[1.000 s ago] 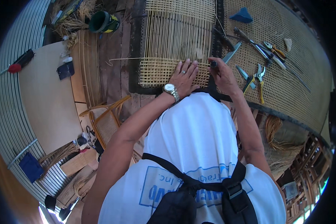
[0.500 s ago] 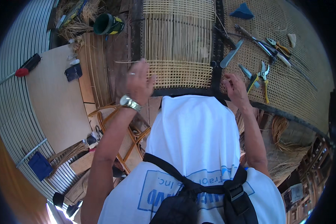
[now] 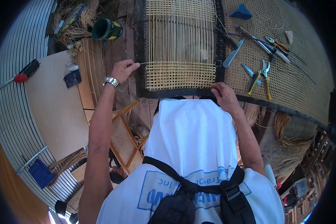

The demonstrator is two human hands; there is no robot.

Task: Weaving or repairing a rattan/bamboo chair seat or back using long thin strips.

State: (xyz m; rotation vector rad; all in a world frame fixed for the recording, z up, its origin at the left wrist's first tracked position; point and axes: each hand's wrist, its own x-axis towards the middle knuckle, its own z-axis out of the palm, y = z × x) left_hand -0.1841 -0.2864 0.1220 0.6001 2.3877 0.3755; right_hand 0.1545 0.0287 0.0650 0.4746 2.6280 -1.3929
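Note:
A dark frame [image 3: 140, 80] lies before me, strung with pale cane strands [image 3: 181, 41] running lengthwise. Its near end carries a band of open cane weave [image 3: 181, 76]. At the frame's left edge my left hand [image 3: 122, 71], with a metal watch on its wrist, pinches the loose end of a cane strand [image 3: 143, 64] sticking out from the top of that band. My right hand [image 3: 224, 98] is at the frame's near right corner. Its fingers are curled together against the corner of the weave, and whatever they grip is hidden.
To the right, a finished cane panel [image 3: 298, 74] bears yellow-handled pliers [image 3: 266, 80], orange-handled pliers [image 3: 278, 44], a flat blade [image 3: 233, 54] and a blue wedge [image 3: 241, 12]. A dark green bucket [image 3: 107, 29] stands far left. Beside my left arm is a rattan chair [image 3: 121, 138].
My left hand has moved left off the weave and now pinches the strand's end. My right hand has come left and nearer, onto the frame's corner.

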